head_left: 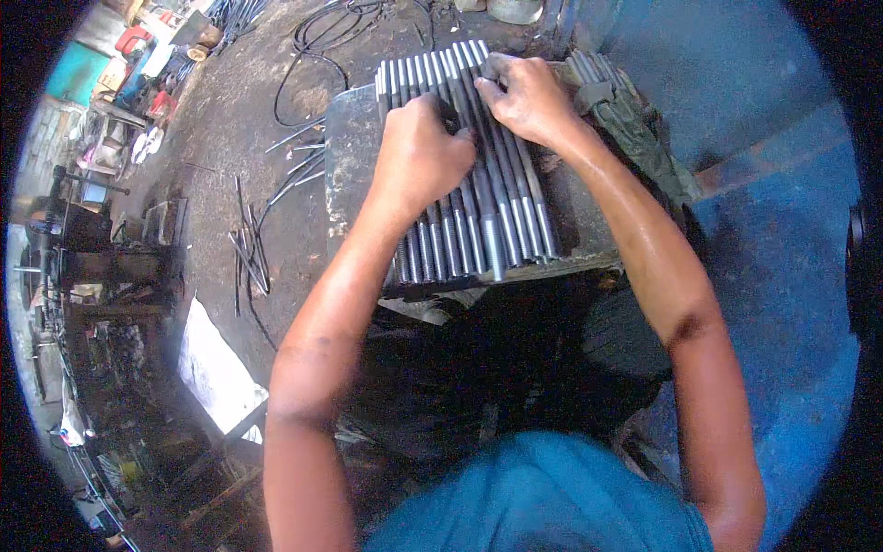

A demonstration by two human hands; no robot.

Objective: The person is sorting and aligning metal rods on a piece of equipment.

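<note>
A row of threaded metal rods lies side by side on a low worn bench, dark along the middle and shiny at both ends. My left hand rests across the middle of the row with curled, blackened fingers, closed on a rod; its fingertips are partly hidden. At the far right end of the row, my right hand pinches a rod between thumb and fingers. One brighter rod end sticks out nearer to me than its neighbours.
The bench top shows left of the rods. A dark cloth bundle with more rods sits at the right. Loose rods, a white sheet and a black cable lie on the floor. A blue surface stands at right.
</note>
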